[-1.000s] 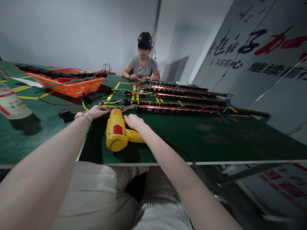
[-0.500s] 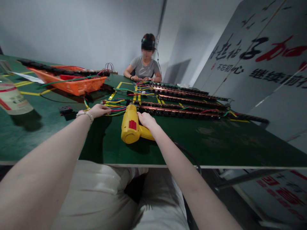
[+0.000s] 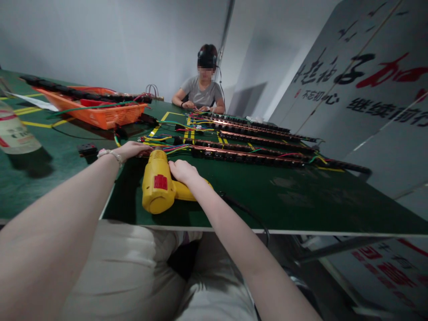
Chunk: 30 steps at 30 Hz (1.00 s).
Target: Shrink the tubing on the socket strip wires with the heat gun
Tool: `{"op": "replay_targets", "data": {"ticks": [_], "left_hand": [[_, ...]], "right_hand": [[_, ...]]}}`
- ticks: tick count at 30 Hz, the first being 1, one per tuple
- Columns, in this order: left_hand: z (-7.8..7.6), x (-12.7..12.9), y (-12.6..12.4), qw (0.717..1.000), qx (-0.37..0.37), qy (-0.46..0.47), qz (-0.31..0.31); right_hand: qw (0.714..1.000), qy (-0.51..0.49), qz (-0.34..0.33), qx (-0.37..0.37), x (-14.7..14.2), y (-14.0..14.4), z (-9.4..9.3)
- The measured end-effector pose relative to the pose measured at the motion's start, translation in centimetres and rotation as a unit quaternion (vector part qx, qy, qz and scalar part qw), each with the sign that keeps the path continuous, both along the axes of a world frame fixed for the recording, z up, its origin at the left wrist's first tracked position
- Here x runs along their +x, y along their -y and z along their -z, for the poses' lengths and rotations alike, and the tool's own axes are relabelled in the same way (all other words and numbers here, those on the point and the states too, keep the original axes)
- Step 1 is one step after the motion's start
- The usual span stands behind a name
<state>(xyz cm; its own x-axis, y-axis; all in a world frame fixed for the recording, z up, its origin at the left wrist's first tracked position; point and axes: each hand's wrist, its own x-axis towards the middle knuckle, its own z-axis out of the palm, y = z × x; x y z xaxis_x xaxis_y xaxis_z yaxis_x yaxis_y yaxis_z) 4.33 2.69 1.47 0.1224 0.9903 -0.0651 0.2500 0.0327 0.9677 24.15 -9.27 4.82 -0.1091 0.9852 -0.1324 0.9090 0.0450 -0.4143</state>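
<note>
A yellow heat gun (image 3: 156, 185) with a red label is in my right hand (image 3: 183, 171), fingers wrapped around it where the handle meets the body. Its nozzle points away from me, toward a bundle of coloured wires (image 3: 179, 149). My left hand (image 3: 133, 150) is closed on the wires' left end, just left of the nozzle; the fingertips are partly hard to make out. The wires run right into a long black and copper-coloured strip assembly (image 3: 247, 157) lying across the green table.
An orange basket (image 3: 110, 117) with a black strip across it stands at the back left. A labelled bottle (image 3: 16, 131) is at far left, a black connector block (image 3: 87, 150) beside my left wrist. More strips (image 3: 264, 140) lie behind. A co-worker (image 3: 202, 91) sits opposite. The gun's black cord (image 3: 247, 208) crosses the table edge.
My right hand has moved the heat gun left and slightly toward me, so its nozzle is now close to my left hand. My left hand has shifted slightly left and up.
</note>
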Motion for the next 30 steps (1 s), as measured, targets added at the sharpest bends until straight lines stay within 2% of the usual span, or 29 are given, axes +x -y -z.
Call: {"op": "replay_targets", "data": {"ticks": [4, 9, 17, 22, 30], "left_hand": [[0.0, -0.2, 0.2, 1.000, -0.018, -0.001, -0.002], [0.1, -0.7, 0.3, 0.998, -0.026, 0.036, 0.042], [-0.6, -0.5, 0.7, 0.999, -0.037, 0.000, 0.013], [-0.7, -0.2, 0.7, 0.999, -0.038, -0.017, 0.006], [0.0, 0.7, -0.5, 0.994, -0.005, -0.107, -0.014]], "right_hand": [[1.000, 0.004, -0.017, -0.006, -0.4, -0.7, 0.5], [1.000, -0.001, -0.019, 0.004, 0.8, -1.3, 0.9], [0.998, 0.007, 0.055, 0.009, 5.7, -2.2, 1.0], [0.997, -0.007, 0.081, 0.003, 8.4, -1.7, 1.1], [0.996, 0.005, 0.087, 0.020, 8.4, -0.8, 0.7]]}}
